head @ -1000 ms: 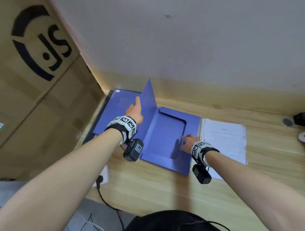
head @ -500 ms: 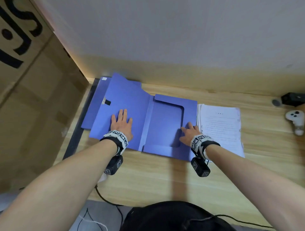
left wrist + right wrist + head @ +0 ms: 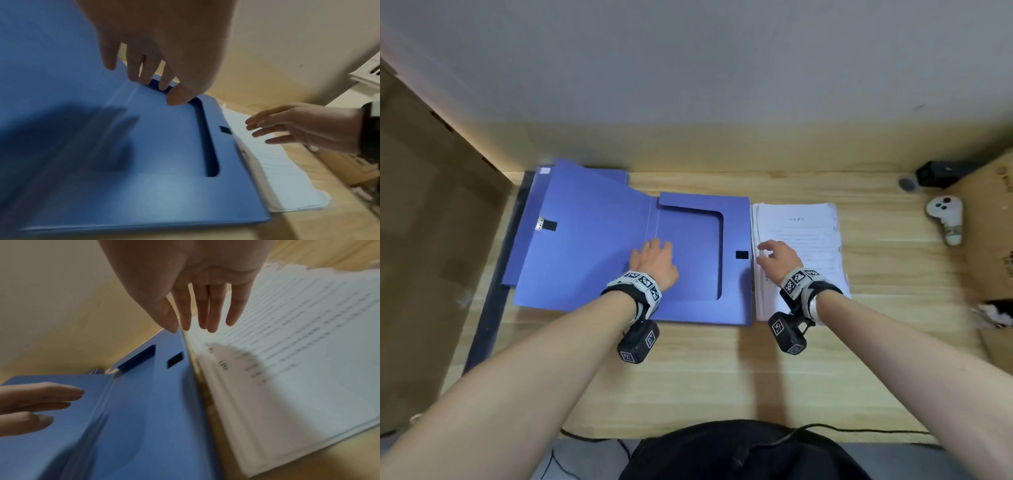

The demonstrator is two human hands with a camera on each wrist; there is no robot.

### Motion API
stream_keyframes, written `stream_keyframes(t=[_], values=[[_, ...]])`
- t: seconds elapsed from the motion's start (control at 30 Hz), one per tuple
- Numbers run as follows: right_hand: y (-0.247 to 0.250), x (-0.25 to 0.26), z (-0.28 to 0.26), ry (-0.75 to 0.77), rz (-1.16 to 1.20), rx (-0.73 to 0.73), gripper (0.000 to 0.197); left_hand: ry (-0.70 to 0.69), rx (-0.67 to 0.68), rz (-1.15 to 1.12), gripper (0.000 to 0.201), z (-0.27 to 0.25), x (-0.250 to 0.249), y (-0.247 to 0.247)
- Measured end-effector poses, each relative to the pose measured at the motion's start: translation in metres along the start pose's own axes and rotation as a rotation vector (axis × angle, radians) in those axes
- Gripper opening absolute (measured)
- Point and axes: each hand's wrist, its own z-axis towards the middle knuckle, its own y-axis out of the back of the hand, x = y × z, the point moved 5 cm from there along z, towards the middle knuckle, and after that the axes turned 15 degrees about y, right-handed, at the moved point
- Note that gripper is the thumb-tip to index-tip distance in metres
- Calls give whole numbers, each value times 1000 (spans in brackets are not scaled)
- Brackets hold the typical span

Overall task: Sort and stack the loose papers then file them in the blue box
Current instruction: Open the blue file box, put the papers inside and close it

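Note:
The blue box [image 3: 592, 246] lies opened flat on the wooden desk, lid to the left and shallow tray [image 3: 698, 246] to the right. My left hand [image 3: 652, 262] lies flat, fingers straight, where the lid meets the tray; the left wrist view shows the left hand [image 3: 144, 81] just over the blue box [image 3: 154, 162]. A stack of printed papers [image 3: 803, 236] sits right beside the tray. My right hand [image 3: 770, 255] hovers with straight fingers over the stack's left edge and holds nothing. In the right wrist view, the right hand [image 3: 197, 324] is above the papers [image 3: 298, 353] and next to the blue box [image 3: 148, 402].
A white controller [image 3: 945, 219] and a black device [image 3: 941, 173] lie at the far right. A cardboard box [image 3: 993, 240] stands at the right edge. Large cardboard [image 3: 431, 240] stands to the left of the desk, the wall runs close behind it, and a cable [image 3: 859, 430] trails along its front edge.
The lid has been laid down flat to the left. My left hand slid right from the lid to the spine. My right hand left the tray and moved over the paper stack.

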Motion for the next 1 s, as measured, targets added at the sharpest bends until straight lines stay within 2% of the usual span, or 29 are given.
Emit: stream_keyframes(t=[0.2,0.3,0.37,0.43,0.53,0.63,0.73,0.87,1.0], values=[[58,-89,-17,-146,54,-129,40,-153,-4,-173,45,-26,-113,-1],[82,-128,-24,-214,69,-215,46,-189,72,-294,40,-34,-161,-15],[90,-149,-27,-268,122,-248,52,-163,153,-383,31,-33,-187,-29],[91,-164,-29,-333,230,-240,56,-81,233,-483,32,-29,-204,-45],[82,-178,-31,-395,341,-196,51,103,300,-691,40,-25,-218,-61],[72,-180,-31,-387,396,-157,33,243,320,-855,36,-22,-225,-67],[66,-175,-30,-354,431,-118,12,265,300,-909,41,-18,-227,-68],[70,-170,-28,-257,463,-188,19,260,348,-914,33,-20,-224,-63],[84,-166,-33,-219,524,-259,16,274,413,-1065,50,-26,-215,-54]])
